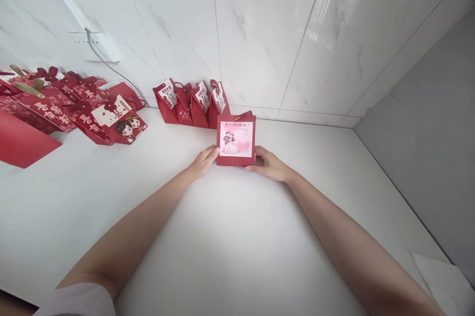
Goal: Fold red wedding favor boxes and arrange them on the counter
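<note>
A small red gift bag (236,140) with a pink picture of a bride and groom on its front stands upright on the white surface (230,237). My left hand (203,160) holds its lower left edge, fingers closed against the side. My right hand (269,163) grips its lower right corner, thumb on the front. Both arms reach forward from the bottom of the view.
Several finished red gift bags (191,103) stand in a row against the marble wall just behind. A pile of flat red bags and boxes (67,108) lies at the far left. A wall socket with a cable (97,45) is above them. A grey wall (426,148) closes the right side.
</note>
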Tool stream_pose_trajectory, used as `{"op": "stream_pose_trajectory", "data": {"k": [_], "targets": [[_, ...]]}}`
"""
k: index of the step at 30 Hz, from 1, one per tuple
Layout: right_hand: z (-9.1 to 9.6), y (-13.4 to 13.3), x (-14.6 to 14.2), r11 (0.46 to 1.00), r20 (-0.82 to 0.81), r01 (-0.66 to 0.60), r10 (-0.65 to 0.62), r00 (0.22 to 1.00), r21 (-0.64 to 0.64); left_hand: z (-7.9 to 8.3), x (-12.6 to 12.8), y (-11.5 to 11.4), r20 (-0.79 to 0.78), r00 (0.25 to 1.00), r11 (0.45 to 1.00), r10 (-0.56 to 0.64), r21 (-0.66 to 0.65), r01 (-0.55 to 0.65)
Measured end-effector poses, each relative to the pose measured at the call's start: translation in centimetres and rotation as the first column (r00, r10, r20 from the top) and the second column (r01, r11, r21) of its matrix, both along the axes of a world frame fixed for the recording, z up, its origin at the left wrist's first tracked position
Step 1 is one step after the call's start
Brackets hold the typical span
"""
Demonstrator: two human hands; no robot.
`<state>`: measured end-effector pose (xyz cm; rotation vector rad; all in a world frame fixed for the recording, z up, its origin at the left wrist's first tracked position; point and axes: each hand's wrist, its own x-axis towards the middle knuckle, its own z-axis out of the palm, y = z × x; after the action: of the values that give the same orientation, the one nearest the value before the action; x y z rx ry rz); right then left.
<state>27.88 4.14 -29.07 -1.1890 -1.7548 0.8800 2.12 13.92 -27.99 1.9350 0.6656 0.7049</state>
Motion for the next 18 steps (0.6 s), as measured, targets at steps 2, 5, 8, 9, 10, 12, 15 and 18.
{"op": "stream_pose_trajectory", "data": {"k": [2,5,8,9,10,12,15,18], "targets": [[0.09,-0.06,-0.01,1.0,-0.01,-0.014,0.014,1.0,-0.008,0.02,-0.05,-0.02,0.021,1.0,0.999,-0.017,-0.029,0.018],[0.16,-0.16,-0.09,0.999,-0.018,-0.023,0.023,1.0,-0.028,-0.03,-0.17,0.03,0.055,0.998,0.998,-0.013,-0.066,0.017],[0.22,-0.22,-0.24,0.998,-0.015,-0.003,0.002,1.0,-0.063,-0.11,-0.22,0.14,0.076,0.997,0.998,0.001,-0.064,0.003],[0.25,-0.22,-0.28,0.997,-0.015,0.004,-0.006,1.0,-0.071,-0.15,-0.21,0.19,0.078,0.997,0.998,0.003,-0.058,0.002],[0.29,-0.22,-0.32,0.997,-0.014,0.011,-0.012,1.0,-0.075,-0.19,-0.19,0.23,0.077,0.997,0.999,0.003,-0.052,0.001],[0.38,-0.23,-0.38,0.997,-0.006,0.019,-0.02,1.0,-0.072,-0.26,-0.14,0.32,0.073,0.997,0.999,0.002,-0.041,0.001],[0.52,-0.27,-0.42,0.998,0.008,0.016,-0.015,1.0,-0.064,-0.26,-0.1,0.32,0.072,0.997,0.999,-0.014,-0.033,0.016],[0.57,-0.32,-0.43,0.998,0.016,0.019,-0.018,1.0,-0.059,-0.05,-0.06,0.1,0.058,0.998,0.999,-0.018,-0.038,0.02]]}}
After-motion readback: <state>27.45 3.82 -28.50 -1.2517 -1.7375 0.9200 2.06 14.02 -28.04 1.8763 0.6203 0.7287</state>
